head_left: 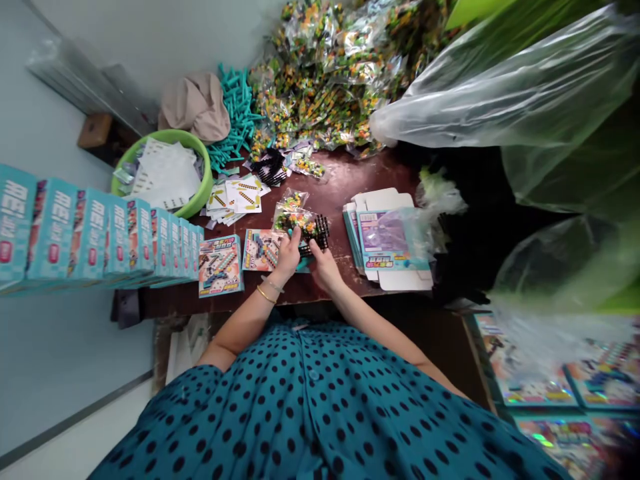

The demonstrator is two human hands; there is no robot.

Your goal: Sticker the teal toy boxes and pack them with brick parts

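Observation:
My left hand (pixel 286 257), a bracelet at its wrist, has its fingers closed on a clear plastic bag of small coloured pieces (pixel 295 217). My right hand (pixel 326 268) grips a black lattice-like plastic piece (pixel 321 230) just beside the bag, thumb on top. Both hands are close together above the table's front edge. Under them lies a flat printed box (pixel 260 248), partly covered by the bag and my left hand. To its left lies another printed box (pixel 220 265).
A row of upright blue boxes (pixel 115 233) stands at left, near a green basin (pixel 207 183) of white sheets. Instruction cards (pixel 243 195), turquoise sticks (pixel 233 110) and heaped bags of coloured pieces (pixel 320 87) lie behind. Flattened boxes (pixel 390 240) are stacked at right, beneath hanging clear plastic (pixel 465 100).

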